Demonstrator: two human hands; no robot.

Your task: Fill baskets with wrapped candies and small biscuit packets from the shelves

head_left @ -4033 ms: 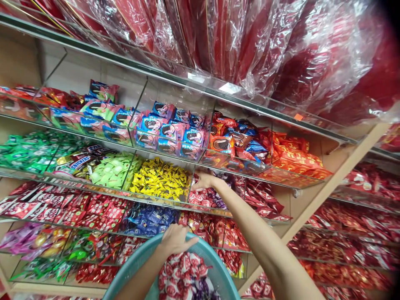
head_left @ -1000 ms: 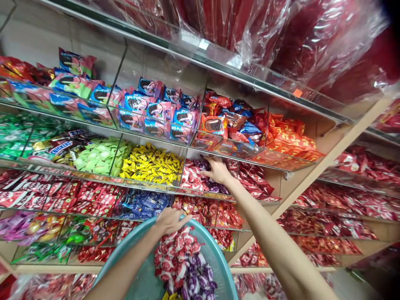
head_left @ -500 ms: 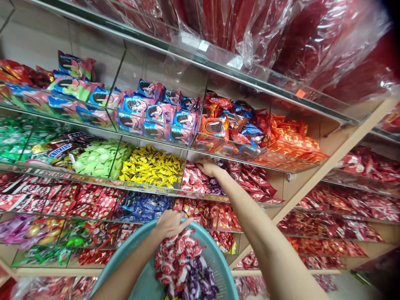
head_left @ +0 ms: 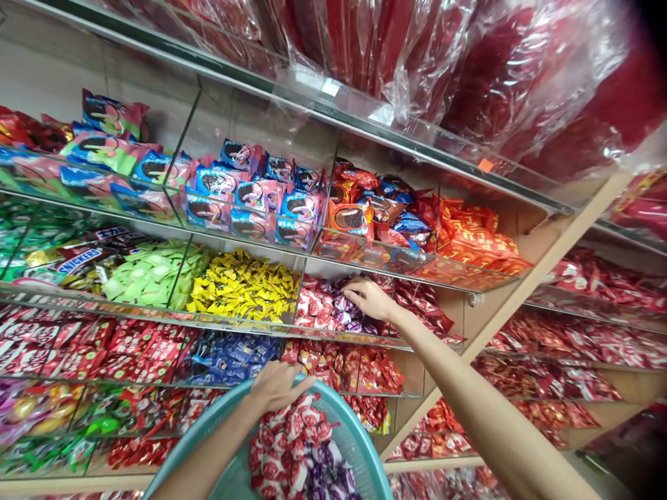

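Observation:
My left hand [head_left: 278, 385] is closed over the far rim of a teal plastic basket [head_left: 359, 417]. Inside the basket lie red-and-white wrapped candies [head_left: 292, 434] and purple-and-white wrapped candies [head_left: 331, 469]. My right hand [head_left: 369, 297] reaches into a shelf compartment, palm down, over purple wrapped candies [head_left: 347, 316]. Its fingers are loosely bent and touch the top of the pile, with no candy visible in them. Red-and-white candies [head_left: 313, 305] lie just left of that hand in the same shelf row.
Yellow-wrapped sweets [head_left: 244, 285] fill the compartment to the left. A clear shelf with blue-and-pink cookie packs [head_left: 213, 180] and orange packets [head_left: 474, 232] overhangs my right hand. A slanting wooden panel [head_left: 552, 257] borders the right side. Blue packets [head_left: 234, 355] lie beyond the basket.
My right hand has moved right, from the red-and-white candies to the purple ones. My left hand keeps its hold on the basket rim. The view has shifted slightly.

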